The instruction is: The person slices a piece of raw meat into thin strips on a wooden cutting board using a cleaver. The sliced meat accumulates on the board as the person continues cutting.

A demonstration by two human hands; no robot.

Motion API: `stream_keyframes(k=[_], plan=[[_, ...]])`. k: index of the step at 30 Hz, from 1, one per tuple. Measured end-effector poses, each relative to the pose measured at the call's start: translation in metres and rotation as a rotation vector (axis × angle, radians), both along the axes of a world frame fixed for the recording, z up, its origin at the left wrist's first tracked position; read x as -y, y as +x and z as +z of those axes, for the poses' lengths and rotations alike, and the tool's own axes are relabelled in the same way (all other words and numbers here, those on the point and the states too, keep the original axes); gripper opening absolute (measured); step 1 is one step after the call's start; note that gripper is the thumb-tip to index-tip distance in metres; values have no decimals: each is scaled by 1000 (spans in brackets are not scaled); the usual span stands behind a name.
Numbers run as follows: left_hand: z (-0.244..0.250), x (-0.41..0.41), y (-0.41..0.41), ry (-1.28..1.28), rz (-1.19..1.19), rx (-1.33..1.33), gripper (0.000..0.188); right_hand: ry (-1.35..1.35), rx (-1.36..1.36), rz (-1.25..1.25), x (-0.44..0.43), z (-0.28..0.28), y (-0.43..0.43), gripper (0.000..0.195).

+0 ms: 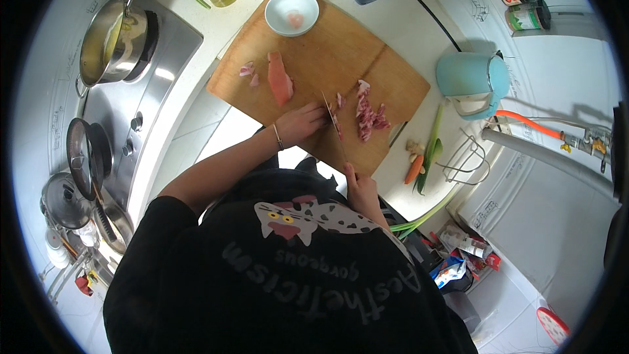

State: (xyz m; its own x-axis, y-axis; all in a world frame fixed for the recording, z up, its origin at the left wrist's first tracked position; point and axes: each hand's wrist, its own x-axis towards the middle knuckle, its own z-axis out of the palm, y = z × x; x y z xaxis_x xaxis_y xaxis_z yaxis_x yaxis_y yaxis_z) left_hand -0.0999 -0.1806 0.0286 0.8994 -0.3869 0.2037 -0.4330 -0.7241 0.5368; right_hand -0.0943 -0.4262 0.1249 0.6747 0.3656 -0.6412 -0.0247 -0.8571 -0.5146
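Note:
My right hand (362,189) grips the handle of a kitchen knife (332,118), its blade seen nearly edge-on over the wooden cutting board (339,44). Curled against the blade's left side are the fingers of my left hand (303,122); whatever is beneath them is hidden. Small bits of raw meat (340,101) lie along the blade's right side. Further right sits a pile of cut raw meat (366,113). A thick pink slab (280,78), apparently meat, rests beyond my left hand, with a few small pale pieces (249,71) to its left.
A white bowl (292,12) with a pink piece inside stands on the board's far end. On the right are a carrot (414,169), a green stalk (435,142), a wire rack (467,162) and a blue kettle (471,83). A steel pot (113,44) sits on the stove (152,66).

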Motion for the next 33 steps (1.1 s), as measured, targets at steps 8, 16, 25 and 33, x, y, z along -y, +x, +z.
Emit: stream_keyframes(k=[8,16,25,33], plan=[[-12,6,0,-31,12,97,35,-30,1,-40,-67,-48,35,68],[-6,-1,0,-59,21,109,31,-4,-33,-137,-8,2,11,71],[-13,2,-1,-66,41,109,29,100,63,25,-10,-33,2,62],[-6,-6,1,-70,-8,116,32,170,-46,-242,-41,-45,30,75]])
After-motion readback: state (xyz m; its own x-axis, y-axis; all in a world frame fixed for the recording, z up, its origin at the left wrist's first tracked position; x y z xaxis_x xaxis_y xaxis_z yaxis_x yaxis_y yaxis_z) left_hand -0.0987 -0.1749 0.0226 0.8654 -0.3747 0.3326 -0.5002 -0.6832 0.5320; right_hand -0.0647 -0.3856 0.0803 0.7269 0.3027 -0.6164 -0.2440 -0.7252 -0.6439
